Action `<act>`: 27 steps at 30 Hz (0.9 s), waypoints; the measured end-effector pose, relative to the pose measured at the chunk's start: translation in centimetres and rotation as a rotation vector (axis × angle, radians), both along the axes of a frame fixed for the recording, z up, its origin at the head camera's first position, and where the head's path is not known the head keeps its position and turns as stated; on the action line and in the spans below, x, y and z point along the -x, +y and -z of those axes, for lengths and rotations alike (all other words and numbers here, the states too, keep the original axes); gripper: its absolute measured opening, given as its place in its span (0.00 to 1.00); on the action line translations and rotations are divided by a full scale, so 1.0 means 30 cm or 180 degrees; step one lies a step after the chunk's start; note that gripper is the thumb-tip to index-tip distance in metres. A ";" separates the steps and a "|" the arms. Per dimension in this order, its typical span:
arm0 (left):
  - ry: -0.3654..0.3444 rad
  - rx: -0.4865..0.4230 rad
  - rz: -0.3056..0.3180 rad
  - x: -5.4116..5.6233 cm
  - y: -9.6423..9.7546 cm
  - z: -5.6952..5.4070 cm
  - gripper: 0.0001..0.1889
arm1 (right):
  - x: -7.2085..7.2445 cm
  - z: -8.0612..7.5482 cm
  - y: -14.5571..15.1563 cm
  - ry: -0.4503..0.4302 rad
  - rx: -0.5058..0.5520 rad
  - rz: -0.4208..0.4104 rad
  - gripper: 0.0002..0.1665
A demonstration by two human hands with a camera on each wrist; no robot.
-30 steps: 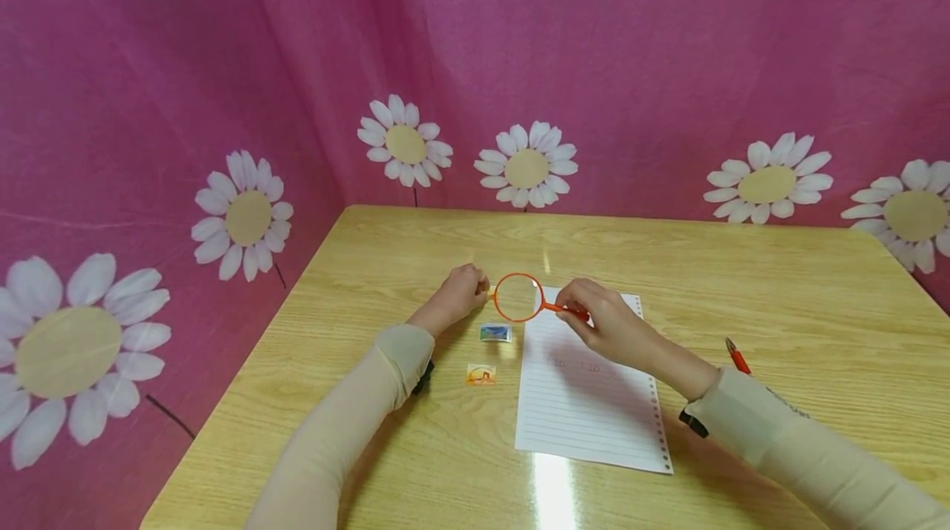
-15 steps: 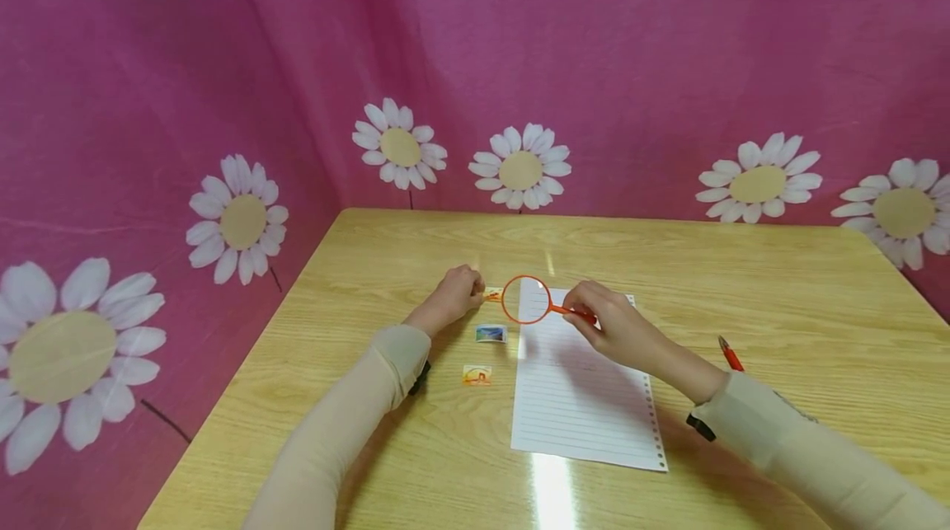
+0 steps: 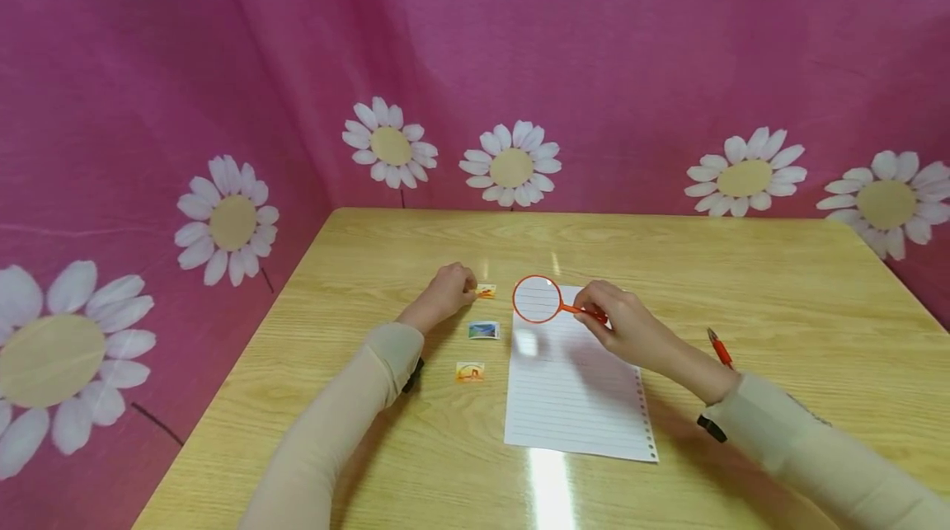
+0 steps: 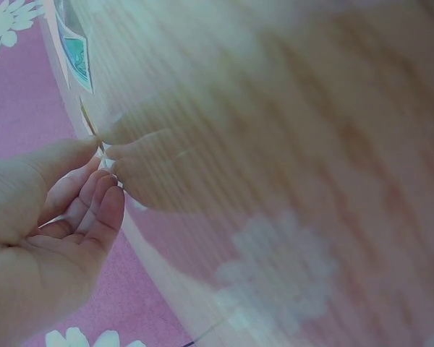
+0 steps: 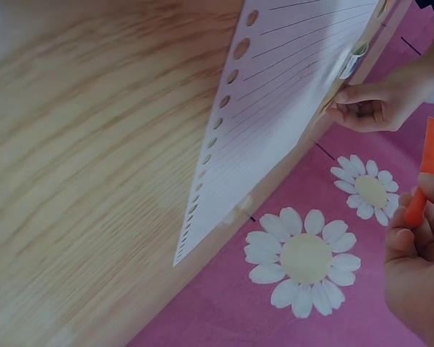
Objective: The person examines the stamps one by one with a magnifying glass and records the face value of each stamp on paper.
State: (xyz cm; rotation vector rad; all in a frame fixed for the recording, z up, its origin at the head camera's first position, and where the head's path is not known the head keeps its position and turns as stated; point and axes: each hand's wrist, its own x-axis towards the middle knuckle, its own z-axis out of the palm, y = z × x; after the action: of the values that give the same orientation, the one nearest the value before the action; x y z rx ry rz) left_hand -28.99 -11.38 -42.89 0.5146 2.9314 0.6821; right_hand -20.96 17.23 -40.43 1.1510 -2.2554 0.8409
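My left hand pinches the edge of a small yellow and orange stamp at the far end of a column of stamps. In the left wrist view this stamp shows nearly edge-on at the thumb. Nearer lie a blue-green stamp and an orange and yellow stamp. My right hand holds an orange magnifying glass by its handle, between thumb and fingers. Its round lens overlaps the top left corner of a lined sheet of paper in the head view.
A red pen lies on the wooden table, right of the paper and close to my right sleeve. Behind and left of the table hangs a pink cloth with white daisies.
My right hand has moved the magnifying glass rightward, off the far stamp and over the paper's corner. More of that stamp now shows beside my left fingertips. The view has shifted slightly.
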 end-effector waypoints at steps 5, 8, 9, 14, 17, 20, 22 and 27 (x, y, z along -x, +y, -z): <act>0.0010 -0.0014 0.0028 0.000 -0.003 0.002 0.09 | -0.008 0.003 0.027 0.0040 -0.0025 0.0049 0.14; 0.0006 -0.0029 0.0022 -0.004 -0.001 -0.002 0.08 | -0.014 0.002 0.044 0.0044 -0.0047 0.0092 0.15; 0.0003 -0.0029 0.0020 -0.004 -0.001 -0.003 0.08 | -0.016 0.002 0.050 0.0039 -0.0055 0.0107 0.15; 0.0004 -0.0029 0.0003 -0.003 0.000 -0.006 0.08 | -0.028 0.000 0.082 -0.0039 -0.0083 0.0189 0.14; 0.0013 -0.0022 0.0004 -0.002 0.002 -0.008 0.08 | -0.034 0.000 0.103 -0.0080 -0.0111 0.0253 0.14; 0.0026 -0.0016 0.0018 -0.001 0.004 -0.009 0.08 | -0.040 0.002 0.126 -0.0095 -0.0158 0.0333 0.14; 0.0034 -0.0014 0.0019 -0.002 0.005 -0.010 0.08 | -0.045 0.005 0.141 -0.0109 -0.0184 0.0382 0.14; 0.0021 -0.0007 -0.0002 -0.007 0.006 -0.012 0.07 | -0.056 0.014 0.177 -0.0070 -0.0221 0.0448 0.14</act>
State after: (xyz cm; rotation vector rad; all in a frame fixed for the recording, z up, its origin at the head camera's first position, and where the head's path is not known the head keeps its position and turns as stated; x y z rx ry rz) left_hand -28.79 -11.20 -42.53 0.5172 2.9375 0.6850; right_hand -19.29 22.54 -40.84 1.0033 -2.3690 0.7285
